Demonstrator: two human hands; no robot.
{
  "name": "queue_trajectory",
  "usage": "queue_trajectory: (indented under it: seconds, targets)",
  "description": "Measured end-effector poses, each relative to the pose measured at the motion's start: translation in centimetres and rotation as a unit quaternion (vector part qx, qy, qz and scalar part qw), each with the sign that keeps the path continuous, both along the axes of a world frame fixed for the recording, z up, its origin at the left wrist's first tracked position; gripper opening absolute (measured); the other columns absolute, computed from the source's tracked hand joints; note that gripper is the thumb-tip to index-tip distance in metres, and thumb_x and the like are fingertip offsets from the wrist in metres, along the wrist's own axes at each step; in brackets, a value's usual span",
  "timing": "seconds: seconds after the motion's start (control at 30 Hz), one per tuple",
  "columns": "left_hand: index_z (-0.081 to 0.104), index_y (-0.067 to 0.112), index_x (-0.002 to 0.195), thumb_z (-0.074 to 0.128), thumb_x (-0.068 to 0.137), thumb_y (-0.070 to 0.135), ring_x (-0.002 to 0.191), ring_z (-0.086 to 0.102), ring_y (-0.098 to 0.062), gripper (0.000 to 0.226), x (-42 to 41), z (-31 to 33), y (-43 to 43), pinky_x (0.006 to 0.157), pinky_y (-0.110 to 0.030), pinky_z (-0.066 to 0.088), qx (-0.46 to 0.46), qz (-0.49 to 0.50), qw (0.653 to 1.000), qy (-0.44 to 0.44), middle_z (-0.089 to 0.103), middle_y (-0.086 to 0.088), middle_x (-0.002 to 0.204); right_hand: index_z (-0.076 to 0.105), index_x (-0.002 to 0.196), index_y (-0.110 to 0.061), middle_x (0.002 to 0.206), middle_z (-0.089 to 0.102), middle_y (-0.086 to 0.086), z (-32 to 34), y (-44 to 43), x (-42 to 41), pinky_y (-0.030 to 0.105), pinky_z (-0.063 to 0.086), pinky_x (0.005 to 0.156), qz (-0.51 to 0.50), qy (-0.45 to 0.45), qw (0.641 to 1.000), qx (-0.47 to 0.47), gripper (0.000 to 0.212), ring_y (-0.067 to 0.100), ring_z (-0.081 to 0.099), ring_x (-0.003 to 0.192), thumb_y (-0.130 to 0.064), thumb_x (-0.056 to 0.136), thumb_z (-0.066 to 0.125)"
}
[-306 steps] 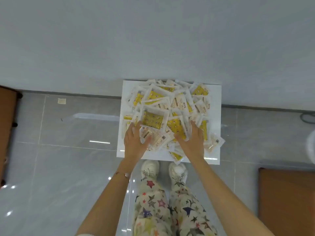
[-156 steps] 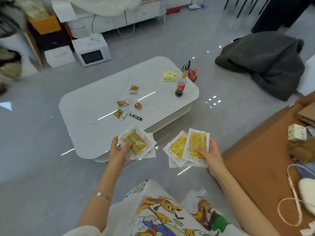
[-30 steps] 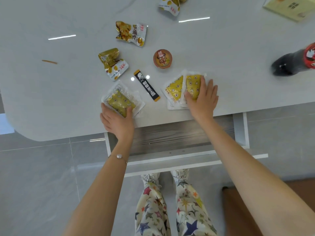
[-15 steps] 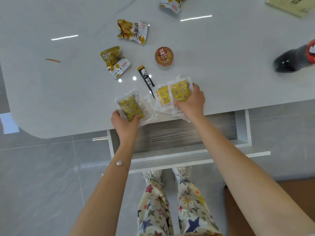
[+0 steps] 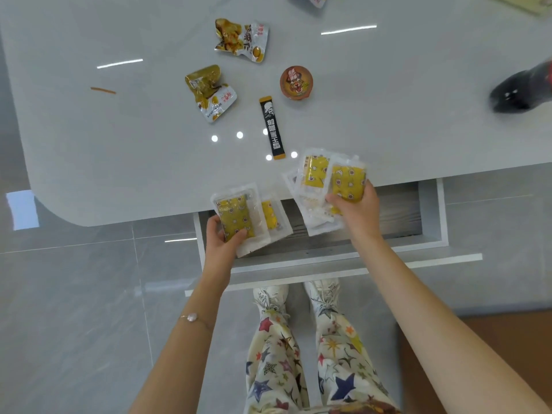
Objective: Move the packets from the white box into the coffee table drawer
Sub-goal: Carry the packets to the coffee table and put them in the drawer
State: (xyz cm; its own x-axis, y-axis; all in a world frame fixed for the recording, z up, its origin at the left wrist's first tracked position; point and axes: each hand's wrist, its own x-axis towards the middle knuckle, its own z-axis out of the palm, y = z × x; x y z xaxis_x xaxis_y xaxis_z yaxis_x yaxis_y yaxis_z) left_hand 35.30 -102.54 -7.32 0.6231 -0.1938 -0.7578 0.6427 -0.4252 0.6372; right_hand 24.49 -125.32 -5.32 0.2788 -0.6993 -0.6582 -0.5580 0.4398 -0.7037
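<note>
Yellow packets (image 5: pixel 236 218) gripped in left hand (image 5: pixel 219 242) and right hand (image 5: pixel 360 209), straddling table (image 5: pixel 119 162) edge above open drawer (image 5: pixel 430 213).

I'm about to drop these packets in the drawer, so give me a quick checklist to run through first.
1. The drawer is open: ok.
2. The left hand grips the left packets: ok.
3. The right hand grips the right packets: ok.
4. Both bundles clear of the tabletop edge: not ok, each overlaps it.
5. Room in the drawer: cannot tell, part lies hidden under the tabletop.
</note>
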Motion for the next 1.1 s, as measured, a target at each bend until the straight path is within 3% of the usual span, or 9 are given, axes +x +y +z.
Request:
queue_trajectory:
  seconds: [0.1,0.2,0.3,0.37,0.5,0.6,0.7,0.9,1.1]
  targets:
    - [0.043,0.016,0.121,0.061,0.089,0.0,0.086,0.065,-0.013,0.041,-0.3,-0.9,1.7,0.073,-0.027,0.052,0.026,-0.06,0.997,0.034,0.065,-0.002,0.102,0.055,0.106,-0.026,0.101,0.065,-0.008,-0.4,1.3,-2.5,0.012,0.051,0.063,0.064,-0.003,0.995,0.071,0.044,0.004,0.063,0.09,-0.005,0.075,0.078]
    - [0.041,0.014,0.121,0.06,0.088,-0.003,0.089,0.063,-0.014,0.041,0.3,-2.7,2.6,0.084,-0.031,0.052,0.074,-0.069,0.994,0.027,0.063,-0.002,0.103,0.056,0.097,-0.03,0.102,0.066,-0.004,-2.8,2.9,-3.3,0.027,0.052,0.078,0.123,0.033,0.985,0.116,0.041,0.016,0.064,0.097,-0.004,0.074,0.078]
    - [0.038,0.013,0.129,0.06,0.088,-0.003,0.101,0.059,-0.022,0.049,1.4,-5.0,2.8,0.095,-0.039,0.048,0.104,-0.07,0.992,0.029,0.06,-0.002,0.113,0.057,0.104,-0.022,0.104,0.065,-0.002,-6.4,4.0,-2.4,0.03,0.051,0.08,0.152,0.062,0.977,0.136,0.041,0.019,0.063,0.101,-0.002,0.074,0.078]
    - [0.037,0.013,0.13,0.059,0.088,-0.003,0.103,0.055,-0.022,0.05,1.8,-6.7,2.8,0.094,-0.037,0.045,0.121,-0.089,0.988,0.03,0.057,-0.002,0.116,0.057,0.111,-0.017,0.109,0.065,0.001,-9.2,4.2,-1.5,0.03,0.05,0.082,0.157,0.077,0.973,0.149,0.046,0.02,0.062,0.102,-0.002,0.073,0.078]
    - [0.037,0.011,0.126,0.055,0.089,-0.006,0.102,0.051,-0.02,0.045,1.8,-9.9,2.8,0.088,-0.03,0.04,0.144,-0.123,0.981,0.036,0.052,-0.003,0.111,0.057,0.122,-0.01,0.113,0.065,0.006,-14.2,4.4,-0.3,0.028,0.048,0.083,0.169,0.113,0.972,0.118,0.058,0.024,0.062,0.107,-0.003,0.069,0.081]
    - [0.035,0.009,0.131,0.057,0.088,-0.005,0.104,0.049,-0.021,0.051,1.7,-11.9,3.1,0.091,-0.033,0.042,0.171,-0.124,0.976,0.045,0.051,-0.006,0.114,0.054,0.125,-0.011,0.113,0.062,0.003,-15.9,4.6,-0.3,0.026,0.045,0.082,0.174,0.145,0.971,0.075,0.06,0.019,0.058,0.104,-0.006,0.071,0.08]
    - [0.038,0.009,0.133,0.061,0.086,-0.004,0.104,0.05,-0.019,0.054,1.3,-12.3,3.6,0.091,-0.031,0.043,0.179,-0.117,0.976,0.031,0.053,-0.005,0.116,0.048,0.127,-0.012,0.121,0.054,0.005,-16.2,4.9,-0.9,0.032,0.049,0.088,0.221,0.177,0.959,0.029,0.068,0.022,0.056,0.109,-0.013,0.069,0.082]
    - [0.038,0.018,0.139,0.064,0.086,0.016,0.119,0.05,-0.024,0.059,1.2,-7.7,3.9,0.095,-0.037,0.046,0.169,-0.189,0.963,-0.087,0.051,-0.004,0.131,0.036,0.14,-0.03,0.139,0.039,0.008,-10.6,5.2,-1.8,0.05,0.042,0.1,0.358,0.218,0.904,-0.088,0.085,0.03,0.04,0.127,-0.045,0.068,0.078]
    - [0.033,0.027,0.145,0.059,0.09,0.039,0.13,0.042,-0.026,0.061,1.2,4.6,3.6,0.105,-0.045,0.039,0.168,-0.291,0.917,-0.215,0.045,-0.004,0.144,0.032,0.144,-0.029,0.14,0.045,0.005,2.5,4.7,-0.8,0.044,0.042,0.1,0.534,0.2,0.795,-0.207,0.073,0.029,0.045,0.125,-0.056,0.082,0.061]
